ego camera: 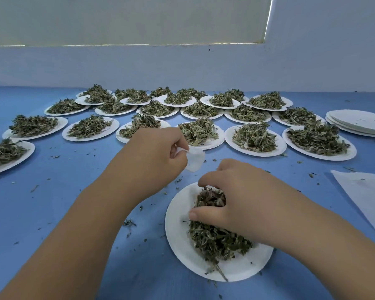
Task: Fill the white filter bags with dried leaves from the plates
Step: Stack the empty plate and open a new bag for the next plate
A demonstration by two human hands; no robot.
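- Filter bag: I see it held above the worktop, just past the far rim of the near plate, hanging down and to the right from its pinched edge.
- Left hand: fingers pinched on the bag's top.
- Right hand: fingers curled round a clump of dried leaves on that plate. The bag lies near, up and to the left, apart.
- I judge the clump must go up-left; I cannot tell whether the bag's mouth is open.
- Beyond: rows of heaped plates.
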